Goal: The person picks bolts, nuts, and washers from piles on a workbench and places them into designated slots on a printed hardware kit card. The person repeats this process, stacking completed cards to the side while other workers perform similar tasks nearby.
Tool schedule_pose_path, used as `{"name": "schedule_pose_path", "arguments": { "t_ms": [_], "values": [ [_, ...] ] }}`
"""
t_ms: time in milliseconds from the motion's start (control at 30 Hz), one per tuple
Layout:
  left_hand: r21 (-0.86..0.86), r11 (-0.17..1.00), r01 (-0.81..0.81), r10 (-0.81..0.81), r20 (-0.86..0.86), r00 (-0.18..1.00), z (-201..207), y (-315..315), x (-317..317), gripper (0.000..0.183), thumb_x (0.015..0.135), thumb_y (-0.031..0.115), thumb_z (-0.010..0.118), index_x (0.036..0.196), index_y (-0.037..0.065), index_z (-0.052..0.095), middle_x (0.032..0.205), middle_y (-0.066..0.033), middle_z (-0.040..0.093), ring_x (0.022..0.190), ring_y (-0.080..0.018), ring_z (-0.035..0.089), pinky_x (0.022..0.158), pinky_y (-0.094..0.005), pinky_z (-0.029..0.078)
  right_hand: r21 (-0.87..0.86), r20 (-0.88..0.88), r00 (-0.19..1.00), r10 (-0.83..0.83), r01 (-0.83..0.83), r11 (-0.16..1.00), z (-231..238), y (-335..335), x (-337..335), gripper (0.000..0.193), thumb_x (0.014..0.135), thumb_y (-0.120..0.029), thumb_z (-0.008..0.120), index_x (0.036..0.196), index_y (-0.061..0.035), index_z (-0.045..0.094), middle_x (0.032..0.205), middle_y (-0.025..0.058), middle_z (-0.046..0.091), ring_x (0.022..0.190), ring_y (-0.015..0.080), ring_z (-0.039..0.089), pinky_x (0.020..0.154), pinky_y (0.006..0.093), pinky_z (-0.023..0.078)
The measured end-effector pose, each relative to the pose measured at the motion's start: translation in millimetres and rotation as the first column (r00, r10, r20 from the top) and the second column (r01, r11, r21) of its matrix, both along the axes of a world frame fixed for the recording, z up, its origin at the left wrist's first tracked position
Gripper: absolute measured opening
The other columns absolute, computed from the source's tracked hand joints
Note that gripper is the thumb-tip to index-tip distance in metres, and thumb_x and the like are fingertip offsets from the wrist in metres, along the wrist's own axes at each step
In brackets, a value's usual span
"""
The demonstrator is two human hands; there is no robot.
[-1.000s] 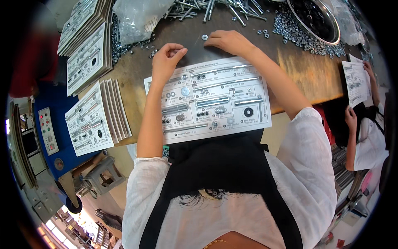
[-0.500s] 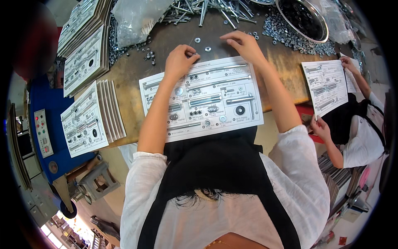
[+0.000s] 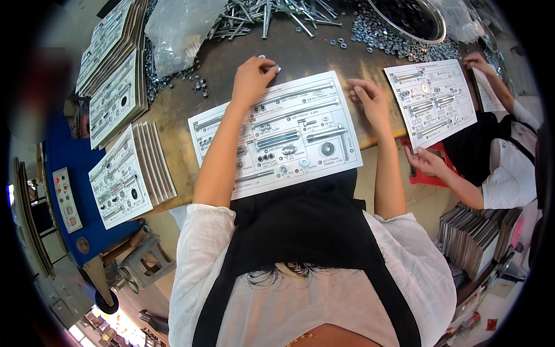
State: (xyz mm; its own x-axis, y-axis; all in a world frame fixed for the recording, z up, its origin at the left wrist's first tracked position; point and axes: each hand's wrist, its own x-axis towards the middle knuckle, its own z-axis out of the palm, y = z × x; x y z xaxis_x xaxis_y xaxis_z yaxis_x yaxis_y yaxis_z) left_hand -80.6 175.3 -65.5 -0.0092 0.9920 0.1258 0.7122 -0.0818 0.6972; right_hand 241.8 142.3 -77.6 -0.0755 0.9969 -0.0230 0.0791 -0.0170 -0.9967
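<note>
A white card (image 3: 324,124) printed with pictures of bolts, nuts and washers lies tilted at the table's front edge before me. Above its upper edge, my left hand (image 3: 251,78) is closed, thumb and forefinger pinched at a small metal washer (image 3: 278,69). A second washer (image 3: 262,56) peeks out behind its knuckles. My right hand (image 3: 371,104) hovers by the card's right edge with fingers apart and nothing in them.
Stacked printed cards (image 3: 121,179) stand at the left. Long bolts (image 3: 266,20), a clear plastic bag (image 3: 176,34) and loose nuts (image 3: 381,40) lie along the back, near a metal bowl (image 3: 442,32). A co-worker at the right holds another card (image 3: 433,101).
My left hand has moved right to the washers. My right hand has drawn back from beyond the card to its right edge. The co-worker's card has shifted closer to mine.
</note>
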Motion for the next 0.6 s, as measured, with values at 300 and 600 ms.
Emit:
{"name": "schedule_pose_path", "arguments": {
  "t_ms": [300,600],
  "values": [
    [0.045,0.994,0.100,-0.098,-0.035,0.995,32,-43,60,0.020,0.084,0.023,0.076,0.097,0.008,0.076,0.088,-0.0011,0.067,0.074,-0.0150,0.063,0.068,-0.0292,0.049,0.026,0.102,0.989,-0.111,0.109,0.994,-6,-4,-9,0.019,0.099,-0.002,0.055,0.109,0.0012,0.071,0.100,0.0038,0.073,0.084,0.0087,0.064,0.074,0.0225,0.053],
    [0.340,0.893,0.294,-0.141,-0.408,0.902,5,-50,97,0.019,0.078,0.024,0.078,0.091,0.013,0.070,0.088,-0.0010,0.060,0.085,-0.0200,0.060,0.074,-0.0345,0.045,0.118,0.163,0.977,-0.137,0.119,0.986,-7,-8,-10,0.018,0.097,-0.002,0.058,0.106,-0.0029,0.073,0.089,0.0051,0.073,0.076,0.0095,0.068,0.070,0.0241,0.054]
  ]
}}
